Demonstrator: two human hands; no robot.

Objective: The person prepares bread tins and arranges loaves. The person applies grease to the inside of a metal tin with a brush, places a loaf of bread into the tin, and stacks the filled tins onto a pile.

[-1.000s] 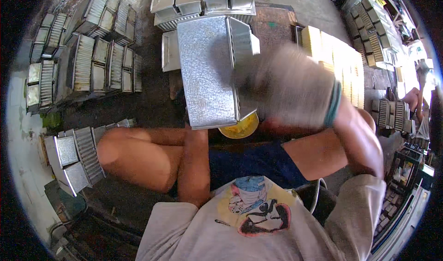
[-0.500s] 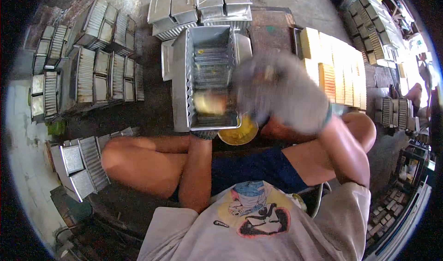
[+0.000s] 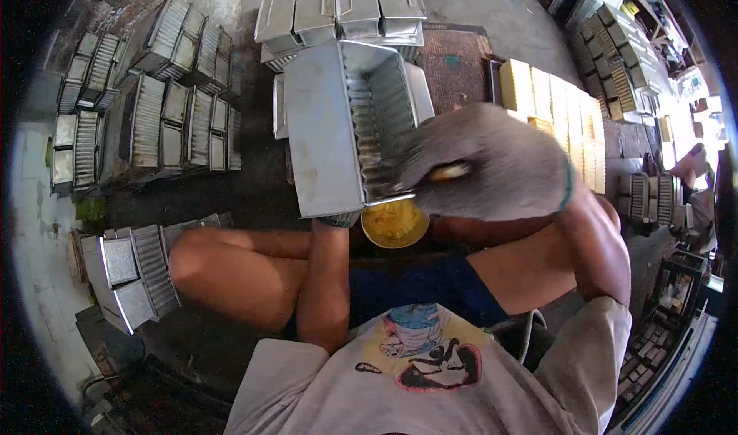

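Several right-hand fingers [image 3: 434,149] curled at pan [image 3: 323,139]

Left hand [image 3: 340,220] mostly hidden by metal pan [image 3: 323,135]; right hand [image 3: 496,162] blurred toward fingertips [image 3: 406,176]; shirt [image 3: 330,385] cut off below.

Left of the tin [image 3: 323,131], a strip of dark floor [image 3: 260,166] leaves passage, while stacked tins [image 3: 338,12] bar the far side, yellow blocks [image 3: 565,120] the right, the bowl [image 3: 396,226] the near.
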